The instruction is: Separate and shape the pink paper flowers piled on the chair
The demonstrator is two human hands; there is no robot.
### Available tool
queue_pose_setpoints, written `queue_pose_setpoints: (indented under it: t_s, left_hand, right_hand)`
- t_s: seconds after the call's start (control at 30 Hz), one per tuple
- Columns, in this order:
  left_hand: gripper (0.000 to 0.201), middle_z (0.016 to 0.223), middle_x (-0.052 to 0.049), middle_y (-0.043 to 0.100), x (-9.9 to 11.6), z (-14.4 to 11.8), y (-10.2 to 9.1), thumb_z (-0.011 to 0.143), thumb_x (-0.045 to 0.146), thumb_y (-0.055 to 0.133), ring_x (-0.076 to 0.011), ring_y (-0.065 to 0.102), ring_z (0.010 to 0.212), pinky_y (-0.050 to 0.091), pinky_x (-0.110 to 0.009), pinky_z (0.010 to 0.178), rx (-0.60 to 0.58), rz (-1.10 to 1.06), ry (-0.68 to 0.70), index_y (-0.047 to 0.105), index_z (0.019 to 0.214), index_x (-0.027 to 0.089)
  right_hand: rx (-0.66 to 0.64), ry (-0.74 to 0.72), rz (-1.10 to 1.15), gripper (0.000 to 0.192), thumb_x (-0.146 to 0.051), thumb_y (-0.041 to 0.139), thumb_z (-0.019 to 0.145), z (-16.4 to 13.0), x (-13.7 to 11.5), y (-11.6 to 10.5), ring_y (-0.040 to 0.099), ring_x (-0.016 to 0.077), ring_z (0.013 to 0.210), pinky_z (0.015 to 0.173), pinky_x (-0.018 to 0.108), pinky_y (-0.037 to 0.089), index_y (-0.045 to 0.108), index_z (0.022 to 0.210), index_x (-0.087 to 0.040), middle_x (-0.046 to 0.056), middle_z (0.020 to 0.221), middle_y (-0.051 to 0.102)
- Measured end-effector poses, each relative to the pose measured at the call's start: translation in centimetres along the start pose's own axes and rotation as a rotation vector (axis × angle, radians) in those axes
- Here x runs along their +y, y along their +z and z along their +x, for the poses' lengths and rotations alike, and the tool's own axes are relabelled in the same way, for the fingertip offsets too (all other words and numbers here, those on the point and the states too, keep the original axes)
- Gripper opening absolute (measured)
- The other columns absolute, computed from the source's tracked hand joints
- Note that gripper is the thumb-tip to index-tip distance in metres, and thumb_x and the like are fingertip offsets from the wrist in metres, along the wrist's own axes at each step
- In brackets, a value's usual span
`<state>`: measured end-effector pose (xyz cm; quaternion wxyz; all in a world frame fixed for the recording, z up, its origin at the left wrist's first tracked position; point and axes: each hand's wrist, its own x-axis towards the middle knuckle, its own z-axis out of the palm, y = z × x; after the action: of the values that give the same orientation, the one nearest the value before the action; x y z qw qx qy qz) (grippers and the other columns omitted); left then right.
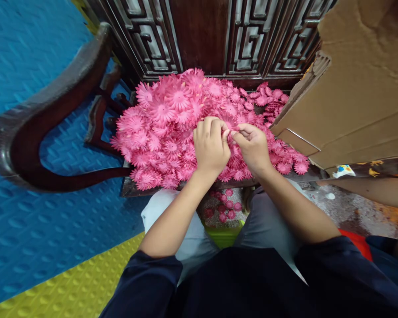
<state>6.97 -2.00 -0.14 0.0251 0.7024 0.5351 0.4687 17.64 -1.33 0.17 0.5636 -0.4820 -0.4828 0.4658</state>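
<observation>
A large heap of pink artificial flowers (pixel 162 112) covers the dark wooden bench seat in front of me. Over the middle of this heap my left hand (pixel 212 143) is closed, its thumb and forefinger pinched together. Close by on the right, my right hand (pixel 253 143) pinches too, its fingertips nearly meeting those of the left. Between the fingertips is a pink flower (pixel 230 123), partly covered by the fingers. Smaller flat pink blossoms (pixel 273 106) lie stacked at the back right of the heap.
A curved wooden armrest (pixel 23 119) rises at left, above blue matting (pixel 53 234). Carved panels (pixel 199 35) stand behind the heap. At right leans a cardboard box (pixel 358 101); another person's arm (pixel 371 190) reaches in below it. Fallen pink flowers (pixel 223 207) lie between my knees.
</observation>
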Motion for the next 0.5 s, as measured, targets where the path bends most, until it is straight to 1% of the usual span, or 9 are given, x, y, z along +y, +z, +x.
queue_pose_setpoints:
  t_s: [0.1, 0.23, 0.3, 0.37, 0.5]
  left_hand:
    - [0.014, 0.087, -0.007, 0.056, -0.13, 0.07, -0.02, 0.089, 0.030, 0.041, -0.0219, 0.048, 0.087, 0.034, -0.036, 0.081, 0.047, -0.030, -0.003, 0.045, 0.079, 0.021]
    - [0.011, 0.083, -0.004, 0.056, -0.27, 0.21, -0.15, 0.088, 0.026, 0.044, -0.0202, 0.049, 0.083, 0.035, -0.034, 0.078, 0.081, -0.051, -0.060, 0.043, 0.077, 0.022]
    - [0.010, 0.082, -0.004, 0.057, -0.30, 0.32, -0.29, 0.087, 0.025, 0.045, -0.0198, 0.050, 0.081, 0.035, -0.034, 0.078, 0.073, -0.062, -0.079, 0.044, 0.078, 0.022]
    - [0.009, 0.082, -0.003, 0.059, -0.35, 0.48, -0.49, 0.086, 0.023, 0.048, -0.0195, 0.051, 0.082, 0.035, -0.034, 0.078, 0.050, -0.084, -0.087, 0.045, 0.078, 0.022]
    - [0.007, 0.083, -0.003, 0.061, -0.63, 0.96, -0.98, 0.083, 0.022, 0.054, -0.0185, 0.055, 0.083, 0.039, -0.033, 0.076, -0.018, -0.186, -0.097, 0.050, 0.076, 0.021]
  right_hand:
    - [-0.013, 0.036, 0.043, 0.006, -0.021, 0.064, 0.069, 0.03, -0.06, 0.03, 0.054, 0.0068, 0.061, 0.062, 0.023, 0.047, 0.060, 0.073, -0.018, -0.005, 0.069, 0.061]
    - [-0.076, 0.042, 0.066, 0.023, -0.033, 0.072, 0.064, 0.07, -0.25, -0.18, 0.059, 0.0085, 0.069, 0.067, 0.025, 0.050, 0.065, 0.080, -0.019, -0.002, 0.080, 0.067]
    - [-0.105, 0.044, 0.080, 0.027, -0.036, 0.074, 0.062, 0.12, -0.37, -0.35, 0.061, 0.0087, 0.073, 0.069, 0.025, 0.051, 0.066, 0.082, -0.019, -0.002, 0.084, 0.068]
    - [-0.120, 0.046, 0.089, 0.028, -0.037, 0.075, 0.061, 0.19, -0.44, -0.49, 0.061, 0.0083, 0.072, 0.068, 0.025, 0.052, 0.067, 0.082, -0.020, -0.001, 0.086, 0.069]
    - [-0.092, 0.004, 0.041, 0.027, -0.040, 0.074, 0.063, 0.31, -0.38, -0.66, 0.060, 0.0077, 0.066, 0.067, 0.026, 0.053, 0.069, 0.081, -0.020, -0.001, 0.082, 0.070]
